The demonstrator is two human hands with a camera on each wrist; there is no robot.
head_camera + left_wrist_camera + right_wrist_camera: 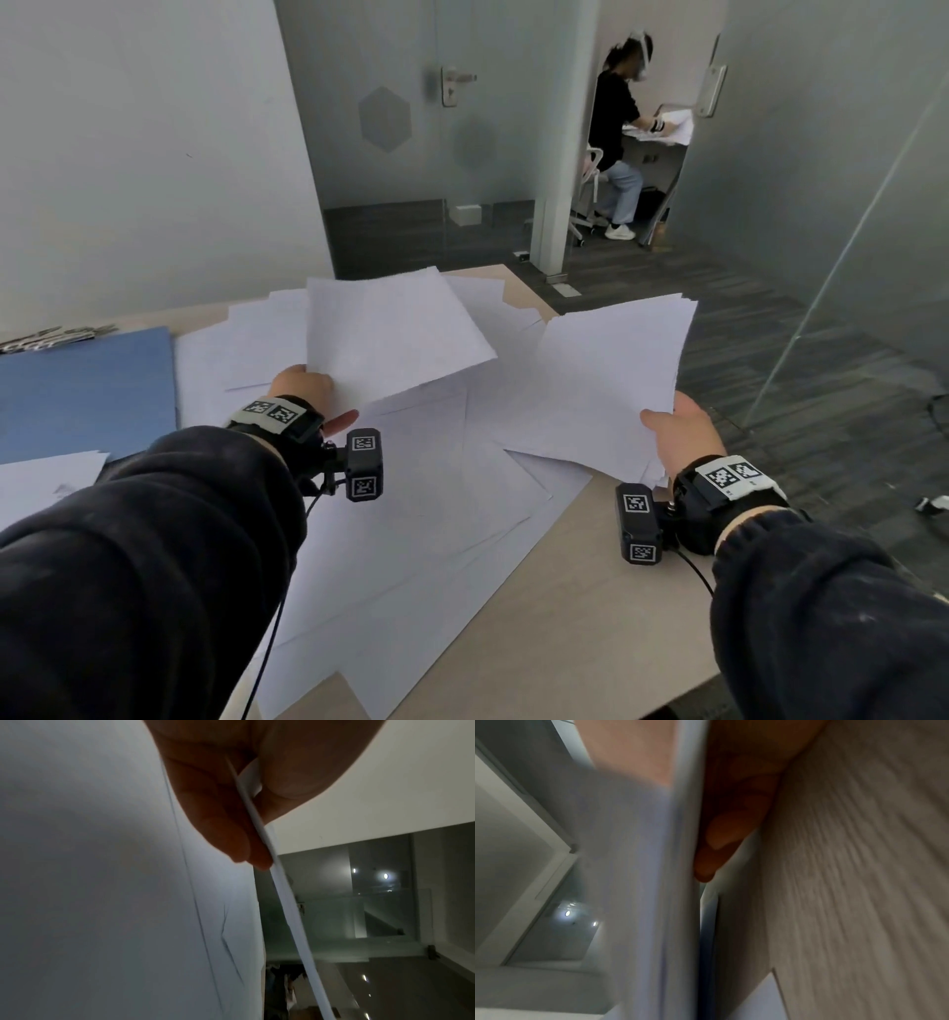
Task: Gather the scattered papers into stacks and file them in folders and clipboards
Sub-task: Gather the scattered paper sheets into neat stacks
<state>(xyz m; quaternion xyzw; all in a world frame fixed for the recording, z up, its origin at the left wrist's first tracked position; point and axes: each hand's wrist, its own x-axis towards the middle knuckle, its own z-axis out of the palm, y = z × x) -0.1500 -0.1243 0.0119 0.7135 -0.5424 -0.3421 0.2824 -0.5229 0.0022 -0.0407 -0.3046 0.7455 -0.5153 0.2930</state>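
1. My left hand (303,390) pinches a sheet (390,339) by its near corner, thumb on top, lifted above the table (590,591).
2. My right hand (678,431) grips a stack (606,385) at its near edge, fingers underneath.
3. Both hands are apart.
4. Loose papers (436,503) lie scattered below.
5. A blue folder (87,390) lies at the left.

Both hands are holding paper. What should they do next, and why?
Probably lay the sheet in the left hand onto the thicker stack in the right hand. The single sheet is already lifted beside the stack, and more loose papers lie on the table to collect.
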